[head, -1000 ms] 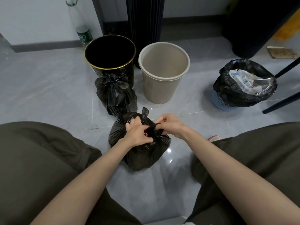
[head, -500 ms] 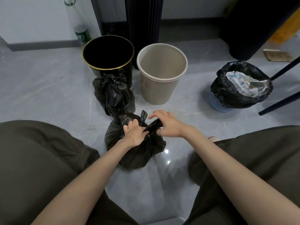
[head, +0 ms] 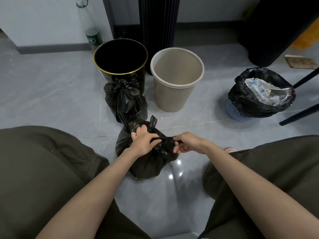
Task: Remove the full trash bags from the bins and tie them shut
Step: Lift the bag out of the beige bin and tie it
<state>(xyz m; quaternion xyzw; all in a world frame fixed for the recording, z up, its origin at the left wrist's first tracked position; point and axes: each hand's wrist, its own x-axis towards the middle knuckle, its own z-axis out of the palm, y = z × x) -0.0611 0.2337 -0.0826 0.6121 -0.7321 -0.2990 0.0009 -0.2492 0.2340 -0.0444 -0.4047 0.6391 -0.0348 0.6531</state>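
Two hands are working on the knot of the near bag [head: 148,163], which is sitting on the floor tiles [head: 51,94] between the person's knees, just in front of the tied bag [head: 124,100] that is leaning against the black bin [head: 120,57]. The left hand [head: 142,143] is closing on gathered plastic at the bag's neck, and the right hand [head: 187,143] is pinching a twisted tail of film and drawing it sideways. To do this well, I judge, both tails are needing a pull in opposite directions, low and close to the neck, so the knot is seating tight without tearing the thin plastic; the left hand is best holding the neck down while the right is pulling. Beside the beige bin [head: 177,80], the lined blue basket [head: 236,111] is waiting with its open bag [head: 246,99] not yet tied.
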